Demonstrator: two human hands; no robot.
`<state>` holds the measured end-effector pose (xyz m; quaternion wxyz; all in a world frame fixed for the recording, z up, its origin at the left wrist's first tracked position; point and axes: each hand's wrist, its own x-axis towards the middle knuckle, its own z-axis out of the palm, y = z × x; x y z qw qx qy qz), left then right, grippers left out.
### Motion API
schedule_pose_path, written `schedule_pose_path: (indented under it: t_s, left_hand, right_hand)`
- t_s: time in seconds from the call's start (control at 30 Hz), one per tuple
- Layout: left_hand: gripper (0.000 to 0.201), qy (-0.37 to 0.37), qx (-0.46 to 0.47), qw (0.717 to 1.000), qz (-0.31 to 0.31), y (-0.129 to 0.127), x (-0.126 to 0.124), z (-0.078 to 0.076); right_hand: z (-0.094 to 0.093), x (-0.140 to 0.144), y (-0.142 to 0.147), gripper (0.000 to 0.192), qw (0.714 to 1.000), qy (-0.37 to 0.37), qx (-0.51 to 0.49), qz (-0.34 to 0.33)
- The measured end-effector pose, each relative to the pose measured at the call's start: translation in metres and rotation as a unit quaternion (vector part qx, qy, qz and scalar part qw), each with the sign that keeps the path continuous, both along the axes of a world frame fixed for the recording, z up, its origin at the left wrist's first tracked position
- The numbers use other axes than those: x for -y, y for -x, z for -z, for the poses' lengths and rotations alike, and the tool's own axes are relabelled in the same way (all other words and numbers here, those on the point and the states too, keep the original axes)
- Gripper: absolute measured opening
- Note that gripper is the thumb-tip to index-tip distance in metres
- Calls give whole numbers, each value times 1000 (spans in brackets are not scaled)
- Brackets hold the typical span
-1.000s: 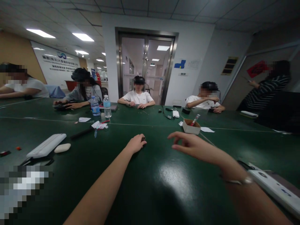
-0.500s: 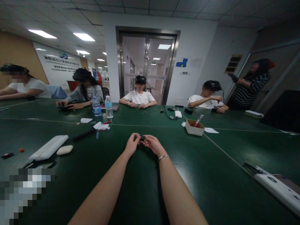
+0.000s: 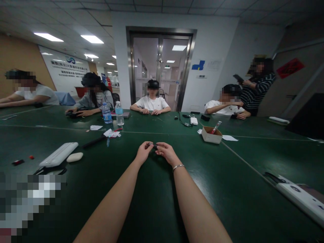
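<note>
Both my hands meet over the green table point(image 3: 202, 189), pinching a small dark object point(image 3: 155, 146) between them. It looks short and black with a lighter, metallic-looking end at the left; its exact kind is too small to make out. My left hand point(image 3: 144, 152) has thumb and fingers closed on the lighter end. My right hand point(image 3: 167, 153), with a silver bracelet point(image 3: 178, 166) at the wrist, grips the dark end with its fingertips. The fingers hide part of the object.
Left of my hands lie a white pouch point(image 3: 59, 154), a white oval case point(image 3: 75, 157) and a black rod point(image 3: 94, 141). Two water bottles point(image 3: 119, 114) and paper scraps point(image 3: 112, 133) stand beyond. Rightward are a small box point(image 3: 212, 135) and a white power strip point(image 3: 301, 199). Several people sit opposite.
The view has shifted slightly left. My hands keep their pinch on the small dark object, which now lies more level between them. The standing person at the right has moved left, behind a seated person.
</note>
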<state>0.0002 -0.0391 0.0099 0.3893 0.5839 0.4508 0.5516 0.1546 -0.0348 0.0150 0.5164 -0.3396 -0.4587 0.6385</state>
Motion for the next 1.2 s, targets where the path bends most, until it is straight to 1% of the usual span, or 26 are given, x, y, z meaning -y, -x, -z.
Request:
schedule_pose_path:
  t_s: [0.17,0.37,0.5,0.67,0.8,1.2]
  left_hand:
    - [32,36,40,998,16,3,0,2]
    - [29,32,77,996,14,3,-3,6]
    - [29,22,66,998,3,5,-2,4]
    - [31,21,45,999,-5,6,2,-1]
    - [34,22,48,999,-4,6,4,-4]
    - [36,36,47,998,-1,8,3,1]
  right_hand:
    - [2,-1,-1,24,1000,-11,-12,8]
    - [2,-1,-3,22,999,-21,-18,17]
    - [1,-1,-2,30,999,-11,-25,19]
    - [1,-1,-1,25,1000,-5,-17,11]
    - [0,0,-1,24,1000,-8,-20,13]
    - [4,-1,-3,29,1000,-18,-25,4]
